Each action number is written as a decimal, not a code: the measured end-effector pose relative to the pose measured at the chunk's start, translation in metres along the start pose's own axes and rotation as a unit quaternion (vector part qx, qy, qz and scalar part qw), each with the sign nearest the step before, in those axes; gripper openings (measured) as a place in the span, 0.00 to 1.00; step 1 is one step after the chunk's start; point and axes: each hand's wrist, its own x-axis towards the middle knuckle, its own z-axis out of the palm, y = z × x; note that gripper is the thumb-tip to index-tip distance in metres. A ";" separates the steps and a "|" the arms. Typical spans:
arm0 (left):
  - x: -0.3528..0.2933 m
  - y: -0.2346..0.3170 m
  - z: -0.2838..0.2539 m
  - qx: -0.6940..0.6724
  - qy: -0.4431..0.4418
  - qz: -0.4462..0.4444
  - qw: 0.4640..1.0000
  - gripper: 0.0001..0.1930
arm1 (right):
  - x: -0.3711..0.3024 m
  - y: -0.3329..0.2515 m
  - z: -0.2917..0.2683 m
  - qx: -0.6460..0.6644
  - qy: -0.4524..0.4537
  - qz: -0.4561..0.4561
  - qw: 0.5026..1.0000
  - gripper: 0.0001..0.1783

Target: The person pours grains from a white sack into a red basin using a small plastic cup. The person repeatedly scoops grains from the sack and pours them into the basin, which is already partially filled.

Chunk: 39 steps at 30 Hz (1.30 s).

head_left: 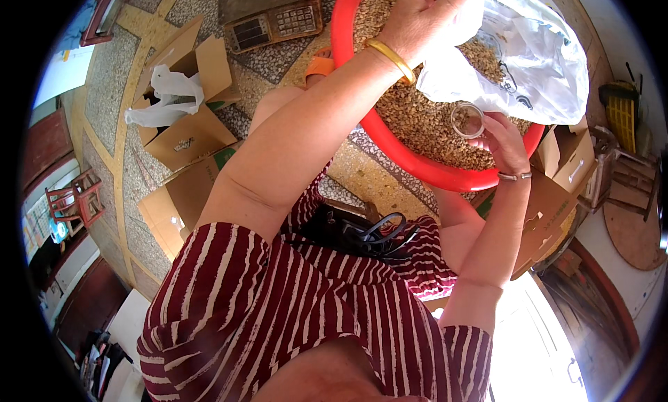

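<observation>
My left hand [423, 22], with a gold bangle at its wrist, is closed on the edge of a white plastic bag [550, 75]. The bag lies partly over a big round tray with a thick red rim [417, 167]. Small tan-brown pieces [410, 123] fill the tray, and some show at the bag's mouth. What the pieces are, I cannot make out. Close to the tray's right side, my right hand [504, 146] grips a small clear cup [467, 120] by its side, just above the pieces. Glare washes out part of the bag near my left hand.
At left stands an open cardboard box [188, 141] with a white plastic bag [174, 96] over its edge. More cardboard boxes [567, 158] sit to the right. A worn box-shaped device with buttons [271, 19] rests beyond the tray's left side. Black cables [379, 231] lie on my lap.
</observation>
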 end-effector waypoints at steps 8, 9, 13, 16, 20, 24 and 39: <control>-0.003 -0.004 0.001 0.031 0.000 -0.015 0.999 0.14 | -0.035 -0.032 -0.003 0.098 -0.089 -0.155 0.979 0.31; -0.004 -0.004 0.000 0.035 -0.003 -0.022 0.999 0.14 | -0.036 -0.036 -0.006 0.122 -0.086 -0.162 0.975 0.31; -0.007 -0.003 0.003 0.022 -0.010 -0.030 0.999 0.14 | -0.018 -0.040 -0.004 0.161 0.066 -0.255 0.951 0.25; -0.007 -0.002 0.008 -0.005 -0.035 -0.017 0.999 0.14 | 0.010 -0.039 -0.008 0.064 0.205 -0.312 0.925 0.20; -0.003 -0.011 0.001 0.108 -0.030 0.020 0.994 0.18 | 0.041 -0.040 -0.008 -0.248 0.333 -0.386 0.824 0.23; -0.006 -0.005 0.001 0.128 -0.036 0.028 0.991 0.19 | 0.054 -0.045 0.004 -0.441 0.381 -0.444 0.681 0.28; -0.006 -0.002 -0.005 0.137 -0.036 -0.016 0.990 0.16 | 0.030 -0.052 0.035 -0.059 0.281 -0.520 0.805 0.25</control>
